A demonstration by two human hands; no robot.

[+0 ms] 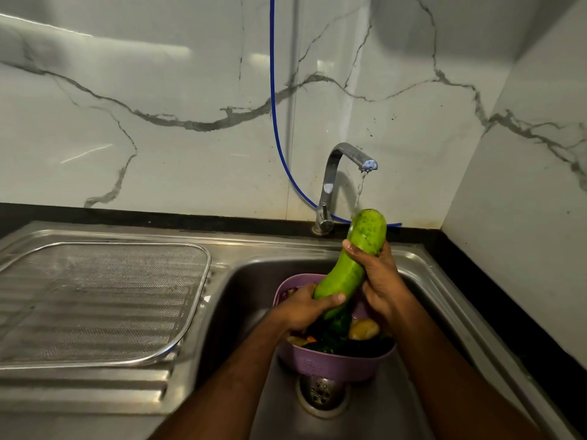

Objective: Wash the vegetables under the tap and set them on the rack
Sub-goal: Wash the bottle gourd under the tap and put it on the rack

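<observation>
Washing step: both hands hold a long green gourd (349, 265) tilted up under the running tap (346, 163), left hand (305, 308) wrapped round its lower end, right hand (378, 277) round the upper. Next, probably: turn it through the stream, then carry it left to the mesh rack (95, 300), not yet loaded; more vegetables wait in the purple basket (333, 363).

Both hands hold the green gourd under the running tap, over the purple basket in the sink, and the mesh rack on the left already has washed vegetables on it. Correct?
Not quite. The head view shows nothing on the mesh rack. The rest holds: left hand and right hand grip the green gourd under the running tap, over the purple basket.
</observation>
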